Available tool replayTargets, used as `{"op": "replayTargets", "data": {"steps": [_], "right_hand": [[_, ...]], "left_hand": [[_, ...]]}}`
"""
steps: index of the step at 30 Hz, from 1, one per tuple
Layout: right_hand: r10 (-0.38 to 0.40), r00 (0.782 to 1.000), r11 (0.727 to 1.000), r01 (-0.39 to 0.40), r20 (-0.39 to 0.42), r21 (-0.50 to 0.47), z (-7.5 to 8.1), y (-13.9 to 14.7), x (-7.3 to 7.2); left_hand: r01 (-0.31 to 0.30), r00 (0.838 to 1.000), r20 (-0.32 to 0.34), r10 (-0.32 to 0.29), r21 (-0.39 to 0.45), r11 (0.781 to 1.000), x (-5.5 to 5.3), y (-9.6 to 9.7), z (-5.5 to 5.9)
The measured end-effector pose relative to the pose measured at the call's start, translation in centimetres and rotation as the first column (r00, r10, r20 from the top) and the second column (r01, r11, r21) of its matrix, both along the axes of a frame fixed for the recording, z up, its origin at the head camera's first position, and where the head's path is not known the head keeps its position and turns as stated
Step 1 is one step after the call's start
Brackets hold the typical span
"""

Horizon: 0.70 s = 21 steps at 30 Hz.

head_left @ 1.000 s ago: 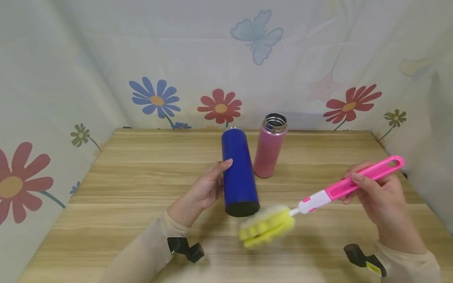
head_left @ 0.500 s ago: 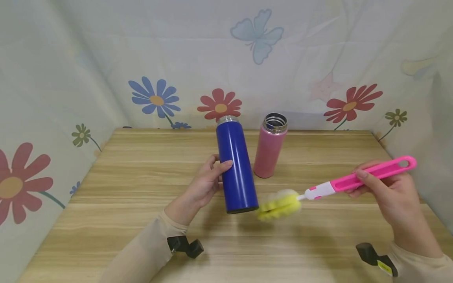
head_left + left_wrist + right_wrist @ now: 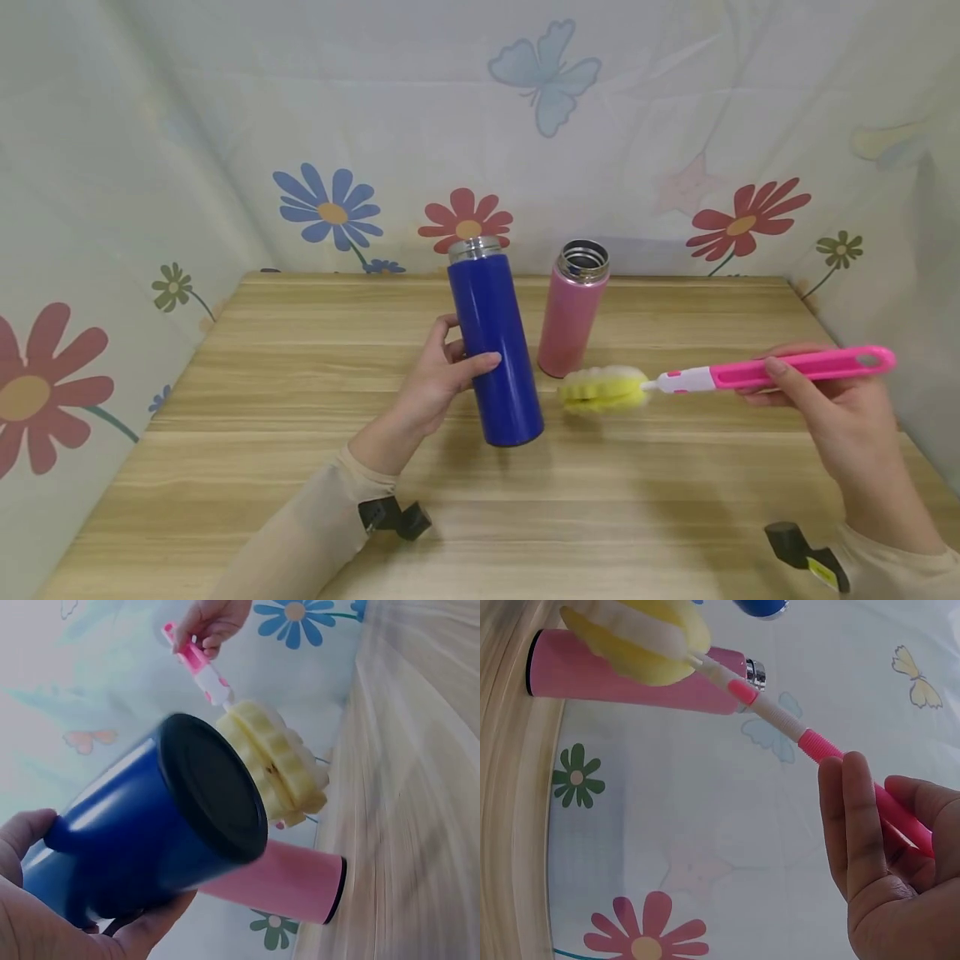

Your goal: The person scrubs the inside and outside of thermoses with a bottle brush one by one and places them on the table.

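Note:
My left hand [image 3: 431, 383] grips a blue bottle [image 3: 495, 350] round its middle, holding it tilted off the table with its steel neck up and away. Its dark base [image 3: 214, 787] faces the left wrist camera. In my right hand [image 3: 832, 400] is a bottle brush [image 3: 787, 368] with a pink and white handle, pinched between thumb and fingers. The yellow sponge head [image 3: 603, 390] hangs just right of the blue bottle, apart from it. Behind the sponge stands a pink bottle [image 3: 572, 321], upright, its steel mouth uncovered. The inside of the blue bottle is hidden.
All this is over a wood-grain table [image 3: 300, 358]. A pale curtain [image 3: 375, 100] printed with flowers and a butterfly hangs round its back and sides. Black wrist cameras [image 3: 393, 518] sit on both sleeves.
The blue bottle has tipped so its steel neck shows more and its base less. My right hand has moved the brush right, its sponge going up and away from the front. The pink bottle stayed put.

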State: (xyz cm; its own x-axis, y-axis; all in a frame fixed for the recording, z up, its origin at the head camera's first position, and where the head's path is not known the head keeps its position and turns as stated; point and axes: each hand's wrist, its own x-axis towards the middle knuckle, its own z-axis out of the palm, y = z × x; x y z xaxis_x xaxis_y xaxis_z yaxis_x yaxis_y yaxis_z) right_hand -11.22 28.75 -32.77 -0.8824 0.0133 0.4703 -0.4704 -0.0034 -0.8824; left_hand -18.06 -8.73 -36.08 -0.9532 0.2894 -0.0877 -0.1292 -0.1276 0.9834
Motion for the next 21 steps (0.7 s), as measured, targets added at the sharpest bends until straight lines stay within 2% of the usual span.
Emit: {"op": "replayTargets", "data": {"steps": [5, 9, 12, 15, 19, 21], "right_hand": [[-0.033, 0.999, 0.999, 0.034, -0.021, 0.005, 0.0, 0.3, 0.0], [-0.037, 0.998, 0.999, 0.038, -0.049, 0.027, -0.1, 0.3, 0.0], [-0.072, 0.996, 0.995, 0.076, -0.054, 0.070, -0.2, 0.3, 0.1], [-0.142, 0.989, 0.979, 0.148, -0.051, 0.143, -0.2, 0.2, 0.2], [-0.231, 0.971, 0.940, 0.239, -0.062, 0.243, -0.3, 0.1, 0.3], [-0.252, 0.965, 0.930, 0.263, -0.077, 0.256, -0.4, 0.0, 0.4]], "left_hand": [[-0.037, 0.997, -0.068, 0.034, -0.041, 0.998, -0.1, 0.0, -0.1], [-0.086, 0.990, -0.118, 0.072, -0.117, 0.989, -0.2, -0.1, 0.0], [-0.117, 0.983, -0.159, 0.088, -0.183, 0.976, -0.2, 0.0, -0.1], [-0.143, 0.976, -0.194, 0.099, -0.229, 0.963, -0.2, 0.0, -0.3], [-0.176, 0.964, -0.240, 0.114, -0.255, 0.951, -0.5, 0.1, -0.7], [-0.190, 0.956, -0.271, 0.117, -0.264, 0.946, -0.7, 0.1, -1.0]]}}
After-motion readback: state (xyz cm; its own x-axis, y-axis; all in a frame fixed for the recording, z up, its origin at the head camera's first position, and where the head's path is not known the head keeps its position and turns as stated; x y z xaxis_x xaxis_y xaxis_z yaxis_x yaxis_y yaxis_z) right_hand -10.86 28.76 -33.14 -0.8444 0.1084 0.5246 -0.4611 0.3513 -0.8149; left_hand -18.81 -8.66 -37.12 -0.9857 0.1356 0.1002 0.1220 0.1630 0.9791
